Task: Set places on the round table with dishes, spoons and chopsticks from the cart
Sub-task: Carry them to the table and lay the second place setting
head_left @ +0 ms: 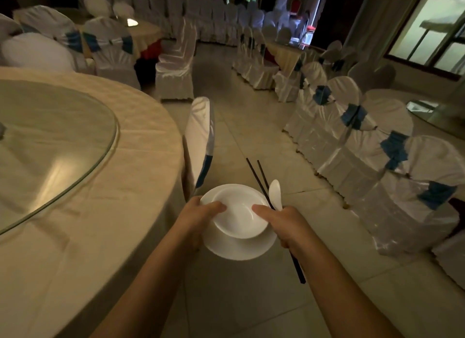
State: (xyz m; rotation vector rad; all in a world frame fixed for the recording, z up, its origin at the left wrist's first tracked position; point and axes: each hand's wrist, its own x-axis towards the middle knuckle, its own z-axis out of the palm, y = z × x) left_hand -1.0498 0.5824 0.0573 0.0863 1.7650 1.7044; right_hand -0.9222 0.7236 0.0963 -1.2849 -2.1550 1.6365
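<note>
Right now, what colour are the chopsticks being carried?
The chopsticks are dark, nearly black, seen best in the head view.

Glossy white ceramic bowl (240,213), satin chair covers (334,141), glass turntable (50,146).

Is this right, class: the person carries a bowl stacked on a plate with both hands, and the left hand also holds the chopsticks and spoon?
Not quite. The head view shows the chopsticks and spoon in the right hand, not the left hand. The rest stands: both hands carry the bowl stacked on the plate.
</note>
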